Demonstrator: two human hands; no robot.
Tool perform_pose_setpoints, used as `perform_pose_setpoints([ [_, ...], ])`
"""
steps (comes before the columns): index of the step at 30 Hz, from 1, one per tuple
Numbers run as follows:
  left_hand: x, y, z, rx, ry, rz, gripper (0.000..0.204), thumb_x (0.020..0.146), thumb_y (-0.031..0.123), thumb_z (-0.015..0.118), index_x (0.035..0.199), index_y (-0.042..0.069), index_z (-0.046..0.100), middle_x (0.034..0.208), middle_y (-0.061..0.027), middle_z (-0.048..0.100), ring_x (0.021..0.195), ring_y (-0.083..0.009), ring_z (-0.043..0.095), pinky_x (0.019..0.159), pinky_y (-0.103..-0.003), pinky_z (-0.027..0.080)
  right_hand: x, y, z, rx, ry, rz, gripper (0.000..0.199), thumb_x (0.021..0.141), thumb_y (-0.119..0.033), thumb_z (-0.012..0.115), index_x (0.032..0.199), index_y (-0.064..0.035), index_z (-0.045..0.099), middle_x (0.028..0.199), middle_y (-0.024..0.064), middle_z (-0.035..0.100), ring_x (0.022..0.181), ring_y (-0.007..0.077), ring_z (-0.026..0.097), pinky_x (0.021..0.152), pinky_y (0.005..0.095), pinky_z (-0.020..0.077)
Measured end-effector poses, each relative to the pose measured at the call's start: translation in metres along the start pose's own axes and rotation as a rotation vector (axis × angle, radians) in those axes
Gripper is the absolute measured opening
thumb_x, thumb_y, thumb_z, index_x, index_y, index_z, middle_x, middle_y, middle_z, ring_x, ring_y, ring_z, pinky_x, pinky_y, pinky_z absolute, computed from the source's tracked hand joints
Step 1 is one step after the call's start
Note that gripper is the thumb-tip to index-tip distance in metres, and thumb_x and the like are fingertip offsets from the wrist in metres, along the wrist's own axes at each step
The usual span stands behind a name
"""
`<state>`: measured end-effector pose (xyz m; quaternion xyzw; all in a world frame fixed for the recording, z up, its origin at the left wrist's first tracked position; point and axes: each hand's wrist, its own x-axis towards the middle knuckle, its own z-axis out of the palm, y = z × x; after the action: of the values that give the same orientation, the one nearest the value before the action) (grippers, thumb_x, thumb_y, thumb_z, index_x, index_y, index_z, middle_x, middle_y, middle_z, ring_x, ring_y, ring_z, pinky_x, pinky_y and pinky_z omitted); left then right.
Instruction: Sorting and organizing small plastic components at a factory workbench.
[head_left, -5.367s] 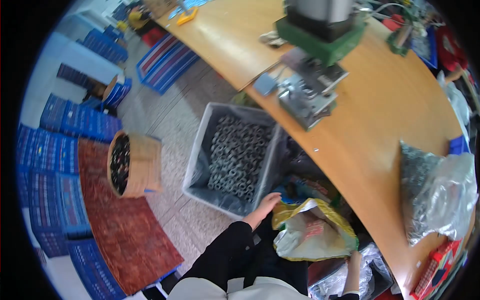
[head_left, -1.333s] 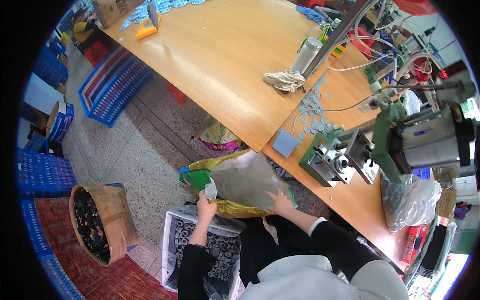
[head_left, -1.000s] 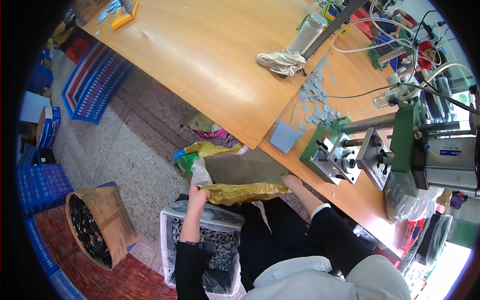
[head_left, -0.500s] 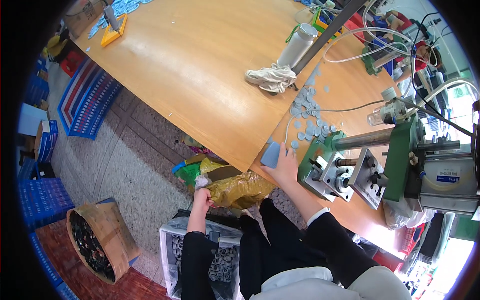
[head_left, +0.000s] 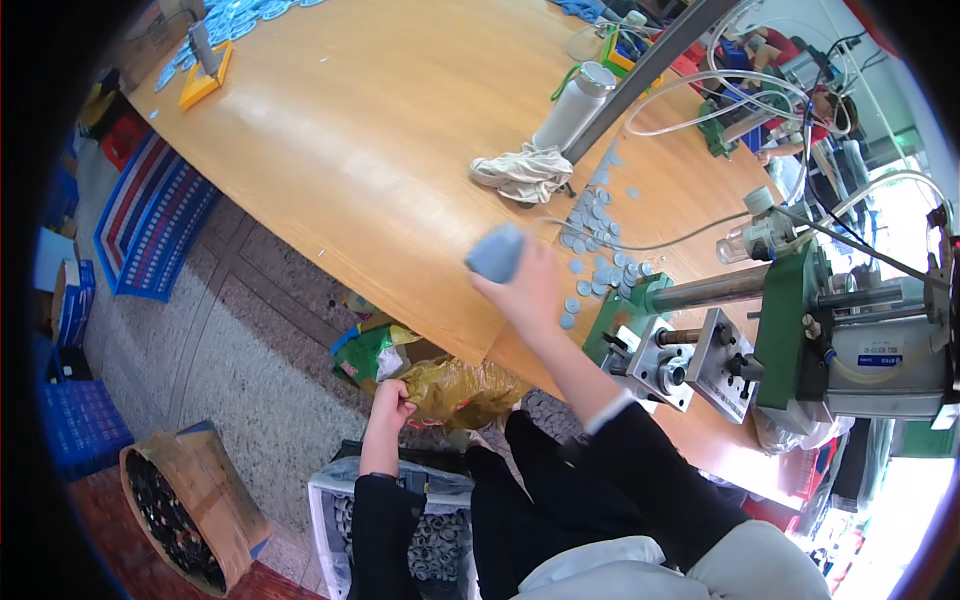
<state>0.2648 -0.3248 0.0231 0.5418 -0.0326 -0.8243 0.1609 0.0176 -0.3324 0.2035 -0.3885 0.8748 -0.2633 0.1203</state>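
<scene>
My right hand (head_left: 527, 290) is raised over the front edge of the wooden table (head_left: 370, 140), shut on a small grey-blue container (head_left: 496, 253). Just beyond it, several grey-blue discs (head_left: 592, 245) lie scattered on the table. My left hand (head_left: 390, 405) is low under the table edge, gripping the top of a yellow plastic sack (head_left: 460, 388) that rests between my knees and the table. A green sack (head_left: 368, 350) lies beside it.
A green-framed press machine (head_left: 790, 330) with hoses stands at the right. A crumpled cloth (head_left: 522, 172) and a metal bottle (head_left: 572, 105) sit mid-table. A grey crate of rings (head_left: 345, 510) is below my left arm; a cardboard box of dark parts (head_left: 185, 505) and blue crates (head_left: 80, 430) stand at the left.
My right hand has left the sack, picked up the grey-blue container from the table edge and lifted it. My left hand still holds the yellow sack, which has sunk lower.
</scene>
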Motion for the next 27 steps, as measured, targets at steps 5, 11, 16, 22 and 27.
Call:
perform_pose_setpoints([
  [5,0.001,-0.003,-0.006,-0.007,-0.013,-0.018,0.018,0.054,-0.001,0.04,0.07,0.005,0.04,0.066,-0.0045,0.044,0.046,-0.0143,0.037,0.037,-0.023,0.027,0.025,0.01,0.056,0.028,0.01,-0.236,0.079,0.059,-0.043,0.071,0.115,0.0017,0.038,0.114,0.0214,0.038,0.108,0.0331,0.038,0.091,0.0398,0.0327],
  [11,-0.002,-0.005,-0.017,-0.042,-0.024,-0.067,0.019,0.054,-0.001,0.04,0.072,0.002,0.043,0.067,-0.0065,0.047,0.046,-0.0162,0.04,0.036,-0.023,0.029,0.015,0.084,0.059,0.136,0.479,0.437,0.05,0.081,-0.03,0.05,0.115,0.0048,0.037,0.119,0.0251,0.034,0.112,0.0371,0.033,0.095,0.043,0.0268],
  [16,0.009,-0.014,-0.014,0.01,-0.039,-0.058,0.02,0.053,-0.001,0.041,0.073,0.002,0.043,0.065,-0.0064,0.046,0.045,-0.0166,0.039,0.036,-0.023,0.03,0.072,0.17,0.046,-0.246,0.66,0.532,0.053,0.081,-0.027,0.047,0.12,0.0056,0.034,0.128,0.0277,0.027,0.12,0.0375,0.026,0.099,0.0422,0.0226],
  [22,-0.005,-0.004,-0.027,0.055,-0.043,-0.029,0.023,0.052,-0.001,0.041,0.075,0.0,0.045,0.063,-0.0062,0.046,0.041,-0.0157,0.038,0.036,-0.024,0.028,0.118,0.17,0.011,-0.538,0.289,0.908,0.066,0.072,-0.027,0.055,0.125,0.0048,0.032,0.131,0.0267,0.026,0.125,0.0358,0.023,0.099,0.0412,0.024],
  [27,-0.008,-0.007,-0.007,0.116,-0.098,-0.002,0.02,0.054,-0.001,0.042,0.073,0.002,0.045,0.066,-0.0047,0.048,0.045,-0.015,0.041,0.038,-0.024,0.029,0.158,0.27,-0.03,-0.643,-0.214,0.923,0.047,0.068,-0.027,0.06,0.105,0.0015,0.053,0.113,0.0156,0.052,0.11,0.0282,0.046,0.087,0.0337,0.0396],
])
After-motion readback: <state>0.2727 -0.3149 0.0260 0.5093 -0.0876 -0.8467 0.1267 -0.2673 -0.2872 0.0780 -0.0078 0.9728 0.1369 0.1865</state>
